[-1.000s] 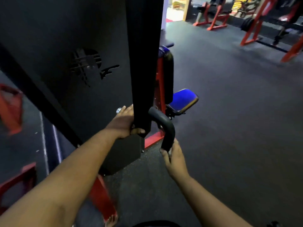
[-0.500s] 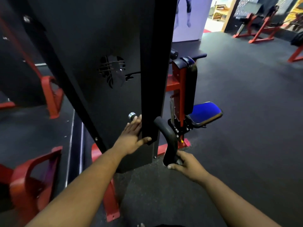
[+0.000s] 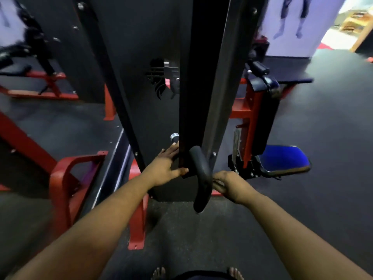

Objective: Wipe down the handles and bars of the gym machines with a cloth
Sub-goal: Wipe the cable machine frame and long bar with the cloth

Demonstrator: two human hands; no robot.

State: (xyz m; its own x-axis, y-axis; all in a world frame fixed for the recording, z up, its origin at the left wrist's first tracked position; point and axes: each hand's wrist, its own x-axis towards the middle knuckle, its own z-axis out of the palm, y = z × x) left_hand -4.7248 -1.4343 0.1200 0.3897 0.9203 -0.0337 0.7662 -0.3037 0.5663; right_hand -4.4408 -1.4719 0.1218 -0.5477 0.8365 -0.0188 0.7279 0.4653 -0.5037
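A curved black handle (image 3: 201, 174) sticks out from the lower end of a tall black machine bar (image 3: 201, 77). My left hand (image 3: 164, 169) holds the bar's bottom end, its thumb across the front and its fingers along the left side. My right hand (image 3: 229, 184) grips the middle of the curved handle from the right, fingers curled against it. No cloth shows in either hand.
A blue seat (image 3: 282, 159) on a red and black frame (image 3: 252, 110) stands just right of the bar. Red machine frames (image 3: 66, 178) crowd the left. A chrome knob (image 3: 174, 136) sits by my left fingertips. My bare feet (image 3: 159, 272) are on dark rubber floor.
My right hand has slid up from the handle's lower tip to its middle. My left hand stays on the bar's end. The view has swung to the left.
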